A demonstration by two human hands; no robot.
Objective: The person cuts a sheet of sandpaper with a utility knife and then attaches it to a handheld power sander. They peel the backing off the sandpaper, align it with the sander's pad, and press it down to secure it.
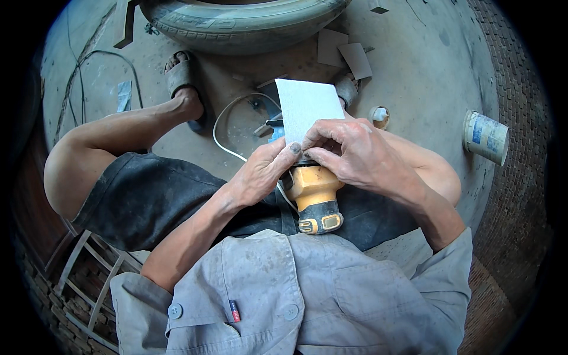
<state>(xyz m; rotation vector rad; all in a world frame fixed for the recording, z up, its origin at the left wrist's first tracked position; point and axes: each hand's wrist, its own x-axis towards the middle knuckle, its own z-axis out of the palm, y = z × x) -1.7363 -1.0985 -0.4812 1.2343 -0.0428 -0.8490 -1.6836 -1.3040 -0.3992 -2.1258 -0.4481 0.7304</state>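
Observation:
A yellow and black power sander (316, 192) rests in my lap with its rounded end toward my body. Over its far end spreads a white sheet of sandpaper (309, 106), its free part pointing away from me. My left hand (263, 168) is closed at the left side, thumb pressed on the sheet's near edge. My right hand (355, 151) is closed too, pinching that same near edge between thumb and fingers. The sander's front end is hidden under the sheet and my hands. Left of the sheet, a blue object (276, 131) is partly covered.
A large tire (242, 26) lies on the concrete floor ahead. Flat pale pieces (355, 61) sit beside my right foot. A white cord (216, 127) loops by my left leg. At right a white bucket (486, 137) lies tipped over. A metal frame (94, 284) stands behind at left.

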